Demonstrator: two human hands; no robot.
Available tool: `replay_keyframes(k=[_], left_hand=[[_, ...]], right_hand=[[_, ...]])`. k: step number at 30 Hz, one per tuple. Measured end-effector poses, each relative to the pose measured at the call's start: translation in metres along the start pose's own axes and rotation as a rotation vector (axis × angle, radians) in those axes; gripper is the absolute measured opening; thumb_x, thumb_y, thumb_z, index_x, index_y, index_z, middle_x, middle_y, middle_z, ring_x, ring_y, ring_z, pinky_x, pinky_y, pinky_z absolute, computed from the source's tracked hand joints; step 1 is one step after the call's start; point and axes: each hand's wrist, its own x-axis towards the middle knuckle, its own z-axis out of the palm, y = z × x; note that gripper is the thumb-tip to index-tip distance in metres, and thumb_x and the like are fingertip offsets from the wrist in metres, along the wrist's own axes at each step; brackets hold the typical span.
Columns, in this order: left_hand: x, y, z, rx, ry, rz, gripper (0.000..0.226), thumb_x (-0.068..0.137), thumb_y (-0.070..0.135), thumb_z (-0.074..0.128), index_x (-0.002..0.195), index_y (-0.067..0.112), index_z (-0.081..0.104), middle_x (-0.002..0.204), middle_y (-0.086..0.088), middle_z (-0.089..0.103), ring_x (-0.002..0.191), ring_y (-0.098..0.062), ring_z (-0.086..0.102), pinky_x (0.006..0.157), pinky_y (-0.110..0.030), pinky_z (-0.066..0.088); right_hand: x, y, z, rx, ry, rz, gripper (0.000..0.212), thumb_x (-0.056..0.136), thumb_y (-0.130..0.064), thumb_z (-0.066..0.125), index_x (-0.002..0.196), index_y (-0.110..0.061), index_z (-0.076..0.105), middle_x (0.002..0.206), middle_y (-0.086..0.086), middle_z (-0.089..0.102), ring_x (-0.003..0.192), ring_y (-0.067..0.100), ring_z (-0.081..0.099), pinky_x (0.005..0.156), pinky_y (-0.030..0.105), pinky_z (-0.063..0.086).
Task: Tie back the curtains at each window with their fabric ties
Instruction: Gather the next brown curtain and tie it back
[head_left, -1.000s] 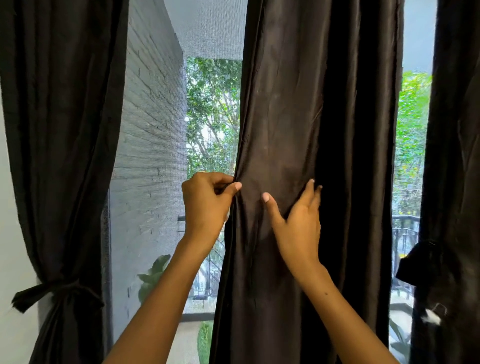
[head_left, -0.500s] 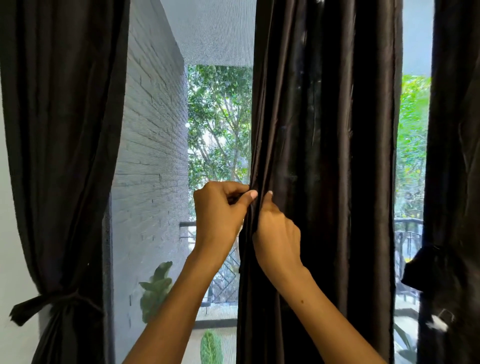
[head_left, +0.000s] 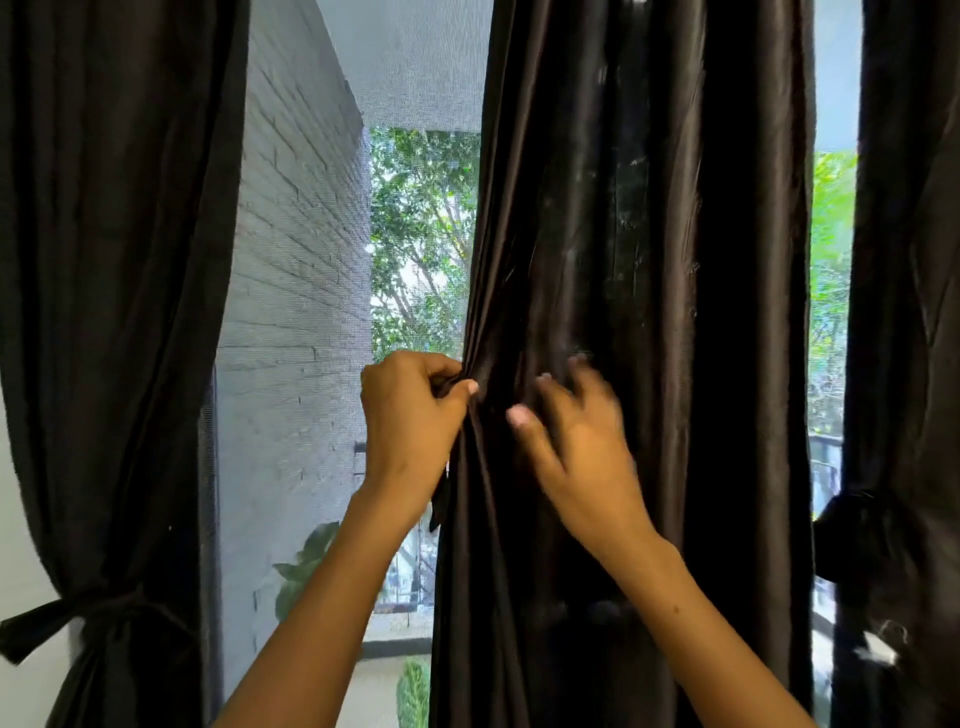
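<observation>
The left hand (head_left: 415, 431) has its fingers curled tight around the gathered left edge of the middle curtain (head_left: 623, 312), thumb pressed on top of the bunch, while the right hand (head_left: 582, 441) is blurred, fingers spread and loosely bent against the folds just beside it, gripping nothing that can be made out. The risk here, as I judge it, is that the pleats already collected slip out of the left hand's pinch when the right reaches for more cloth: the fabric looks smooth and slightly glossy, so a loose bundle could slide and fan open again. A second risk is gathering unevenly, leaving the far right edge hanging free so a tie would close on only part of the panel. No fabric tie for this curtain is plainly visible; a narrow dark strip hangs below the left wrist, but I cannot tell whether it is the tie or the curtain's hem. The middle curtain itself hangs full length, dark brown, in deep vertical folds. The left curtain (head_left: 119, 312) is already cinched by its tie (head_left: 88, 613), and the right curtain (head_left: 909, 312) appears knotted as well.
</observation>
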Motion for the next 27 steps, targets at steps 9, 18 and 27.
replay_keyframes(k=[9, 18, 27], left_hand=[[0.004, -0.006, -0.005, -0.048, 0.008, -0.065, 0.023, 0.073, 0.01, 0.079, 0.094, 0.003, 0.074, 0.087, -0.01, 0.073, 0.077, -0.013, 0.067, 0.078, -0.02, 0.05], [-0.008, 0.006, 0.007, -0.014, 0.033, 0.02, 0.014, 0.073, 0.008, 0.078, 0.086, 0.004, 0.076, 0.079, -0.01, 0.074, 0.075, -0.02, 0.07, 0.076, -0.032, 0.056], [-0.014, 0.014, 0.009, -0.037, 0.02, 0.033, 0.008, 0.075, 0.01, 0.075, 0.083, 0.008, 0.076, 0.076, -0.006, 0.074, 0.071, -0.013, 0.069, 0.073, -0.03, 0.056]], right_hand=[[0.016, 0.027, 0.005, 0.297, 0.335, 0.337, 0.115, 0.073, -0.056, 0.072, 0.151, -0.013, 0.0, 0.152, 0.017, 0.03, 0.139, 0.028, 0.033, 0.109, 0.041, 0.03], [-0.006, -0.022, 0.013, 0.026, 0.351, -0.075, 0.053, 0.066, 0.014, 0.07, 0.116, -0.005, 0.068, 0.056, 0.021, 0.063, 0.043, 0.036, 0.058, 0.04, 0.033, 0.045], [-0.019, -0.028, 0.005, 0.199, 0.298, -0.124, 0.055, 0.073, 0.011, 0.063, 0.123, -0.014, 0.064, 0.119, 0.005, 0.067, 0.102, 0.022, 0.068, 0.078, 0.033, 0.057]])
